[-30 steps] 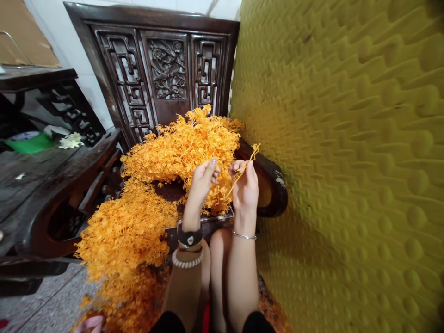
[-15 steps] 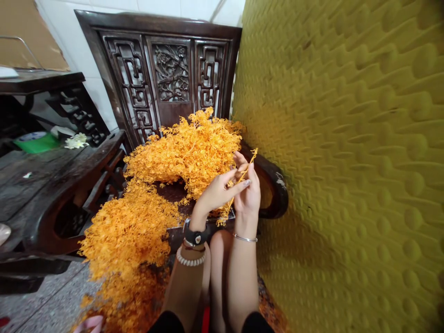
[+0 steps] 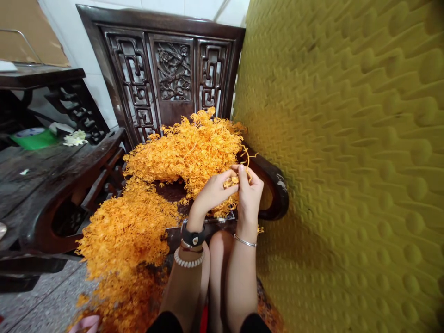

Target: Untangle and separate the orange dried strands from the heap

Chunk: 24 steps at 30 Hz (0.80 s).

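My right hand point(image 3: 250, 192) pinches a thin, branching orange sprig point(image 3: 247, 159) between thumb and fingers, and its curled tips stick up above the fingertips. Close against it, my left hand point(image 3: 217, 188) has its fingers closed around small orange bits point(image 3: 231, 181) of the same stuff. Both hands meet over the front of a dark wooden chair seat point(image 3: 171, 190). Just beyond them a big heap of orange sprigs point(image 3: 194, 148) fills the seat. A second heap point(image 3: 128, 231) hangs down on the left. Part of the held sprig is hidden by my fingers.
A yellow embossed mat point(image 3: 340, 166) stands like a wall at the right. Behind the heap rises the carved chair back point(image 3: 175, 69). On the left, a dark wooden bench point(image 3: 31, 180) bears a green tape roll point(image 3: 34, 138) and a pale flower point(image 3: 75, 138). The curved armrest point(image 3: 277, 185) lies right of my hands.
My right hand has turned and its fingers have closed in a pinch. The sprig now stands more upright, and my left-hand fingers have drawn in around orange bits.
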Each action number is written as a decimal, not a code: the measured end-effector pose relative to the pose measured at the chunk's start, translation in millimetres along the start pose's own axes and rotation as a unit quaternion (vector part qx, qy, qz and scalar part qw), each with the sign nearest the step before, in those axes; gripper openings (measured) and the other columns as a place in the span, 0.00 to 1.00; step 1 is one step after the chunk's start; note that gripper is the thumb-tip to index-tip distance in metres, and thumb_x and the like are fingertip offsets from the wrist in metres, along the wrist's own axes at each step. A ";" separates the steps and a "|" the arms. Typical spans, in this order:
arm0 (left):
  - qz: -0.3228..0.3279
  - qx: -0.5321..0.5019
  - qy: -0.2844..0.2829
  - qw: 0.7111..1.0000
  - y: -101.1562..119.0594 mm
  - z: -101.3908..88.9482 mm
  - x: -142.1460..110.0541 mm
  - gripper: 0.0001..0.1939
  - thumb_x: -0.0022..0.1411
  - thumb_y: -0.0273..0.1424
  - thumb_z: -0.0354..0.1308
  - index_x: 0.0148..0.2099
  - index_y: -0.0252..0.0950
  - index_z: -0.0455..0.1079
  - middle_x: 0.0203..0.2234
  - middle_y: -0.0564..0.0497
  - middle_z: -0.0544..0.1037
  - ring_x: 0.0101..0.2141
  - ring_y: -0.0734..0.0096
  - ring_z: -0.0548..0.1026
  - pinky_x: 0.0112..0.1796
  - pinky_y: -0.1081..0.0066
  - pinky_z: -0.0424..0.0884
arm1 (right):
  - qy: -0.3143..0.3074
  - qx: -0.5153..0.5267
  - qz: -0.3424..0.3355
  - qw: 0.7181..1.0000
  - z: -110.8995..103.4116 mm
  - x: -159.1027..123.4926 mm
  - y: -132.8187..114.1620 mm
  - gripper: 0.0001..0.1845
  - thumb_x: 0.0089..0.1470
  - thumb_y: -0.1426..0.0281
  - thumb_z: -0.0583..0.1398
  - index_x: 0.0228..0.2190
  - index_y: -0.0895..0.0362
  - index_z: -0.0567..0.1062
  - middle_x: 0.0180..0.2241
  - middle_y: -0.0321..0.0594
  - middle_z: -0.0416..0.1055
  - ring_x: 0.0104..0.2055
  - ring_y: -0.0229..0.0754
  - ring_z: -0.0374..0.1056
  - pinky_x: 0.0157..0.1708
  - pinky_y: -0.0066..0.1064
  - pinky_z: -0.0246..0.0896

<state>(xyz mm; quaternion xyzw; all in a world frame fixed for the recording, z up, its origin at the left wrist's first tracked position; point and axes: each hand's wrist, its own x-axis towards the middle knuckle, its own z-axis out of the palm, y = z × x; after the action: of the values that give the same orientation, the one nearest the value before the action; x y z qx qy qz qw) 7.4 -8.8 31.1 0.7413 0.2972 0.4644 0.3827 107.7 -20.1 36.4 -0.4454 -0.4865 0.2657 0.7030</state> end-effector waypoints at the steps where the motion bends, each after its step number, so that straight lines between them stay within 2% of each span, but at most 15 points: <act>1: -0.001 0.005 -0.028 1.000 0.1 -2.0 -1.4 0.06 0.58 0.30 0.55 0.39 0.36 0.67 0.26 0.53 0.69 0.31 0.70 0.70 0.36 0.69 0.67 | 0.000 -0.005 0.005 1.000 -1.7 0.5 -0.7 0.16 0.53 0.59 0.57 0.29 0.58 0.77 0.31 0.41 0.74 0.36 0.40 0.69 0.42 0.34 0.62; 4: -0.021 -0.023 -0.070 0.997 3.1 -3.9 -4.8 0.09 0.61 0.37 0.52 0.38 0.36 0.66 0.23 0.54 0.66 0.25 0.73 0.66 0.28 0.72 0.64 | -0.028 -0.021 0.035 0.999 -5.9 1.6 -3.0 0.22 0.55 0.55 0.53 0.24 0.58 0.75 0.24 0.38 0.70 0.29 0.37 0.66 0.33 0.30 0.60; 6: -0.040 -0.075 -0.069 0.994 6.9 -1.6 -5.3 0.14 0.65 0.41 0.45 0.38 0.36 0.65 0.23 0.54 0.64 0.21 0.76 0.62 0.24 0.74 0.61 | -0.035 -0.049 0.055 0.997 -7.4 1.4 -3.5 0.25 0.56 0.53 0.51 0.20 0.58 0.71 0.18 0.34 0.63 0.24 0.34 0.59 0.27 0.28 0.55; 9: -0.037 -0.092 -0.004 0.995 12.9 2.8 -4.2 0.19 0.66 0.45 0.40 0.34 0.37 0.62 0.23 0.53 0.64 0.22 0.77 0.62 0.25 0.73 0.60 | 0.001 -0.137 0.041 0.990 -7.8 -0.8 -3.8 0.26 0.55 0.53 0.51 0.16 0.57 0.60 0.15 0.30 0.52 0.21 0.32 0.49 0.23 0.28 0.45; 12: -0.030 -0.014 0.038 0.999 14.7 4.0 -2.8 0.18 0.64 0.45 0.45 0.31 0.37 0.60 0.21 0.54 0.64 0.24 0.75 0.64 0.27 0.72 0.60 | -0.006 -0.178 0.015 0.984 -7.6 -3.9 -4.6 0.25 0.54 0.54 0.53 0.15 0.57 0.56 0.16 0.30 0.49 0.21 0.31 0.45 0.22 0.29 0.40; 15: -0.037 0.014 0.052 0.998 11.8 3.2 -1.2 0.17 0.63 0.45 0.48 0.31 0.36 0.62 0.20 0.55 0.65 0.23 0.76 0.63 0.26 0.73 0.58 | -0.031 -0.146 0.024 0.988 -7.6 -5.0 -3.8 0.25 0.51 0.55 0.57 0.14 0.57 0.56 0.15 0.29 0.48 0.21 0.31 0.44 0.21 0.29 0.37; 19: -0.046 0.013 0.139 0.989 9.1 8.2 2.7 0.22 0.63 0.44 0.48 0.21 0.35 0.59 0.15 0.56 0.61 0.20 0.78 0.59 0.23 0.73 0.53 | -0.055 -0.087 0.048 0.994 -3.3 -4.8 -4.2 0.28 0.51 0.52 0.56 0.12 0.56 0.54 0.13 0.28 0.47 0.17 0.29 0.43 0.18 0.28 0.37; 22: -0.053 -0.096 0.215 0.970 14.2 21.0 6.3 0.26 0.62 0.46 0.48 0.17 0.35 0.57 0.12 0.56 0.59 0.17 0.79 0.58 0.20 0.73 0.53 | -0.084 -0.024 0.074 0.993 6.8 -7.4 -10.7 0.30 0.52 0.48 0.51 0.12 0.54 0.51 0.11 0.26 0.44 0.13 0.28 0.41 0.16 0.28 0.38; 24: -0.055 -0.210 0.251 0.943 19.2 30.6 8.7 0.27 0.61 0.46 0.48 0.16 0.35 0.56 0.11 0.57 0.57 0.15 0.80 0.57 0.18 0.74 0.53 | -0.083 0.057 0.093 0.991 14.4 -10.0 -16.1 0.31 0.52 0.47 0.51 0.11 0.54 0.51 0.10 0.26 0.44 0.12 0.28 0.39 0.15 0.27 0.36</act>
<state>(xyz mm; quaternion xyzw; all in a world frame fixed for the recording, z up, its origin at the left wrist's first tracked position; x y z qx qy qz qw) 40.4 -21.0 42.9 0.4857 0.3199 0.6657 0.4676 89.7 -30.3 48.0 -0.4240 -0.4838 0.3932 0.6569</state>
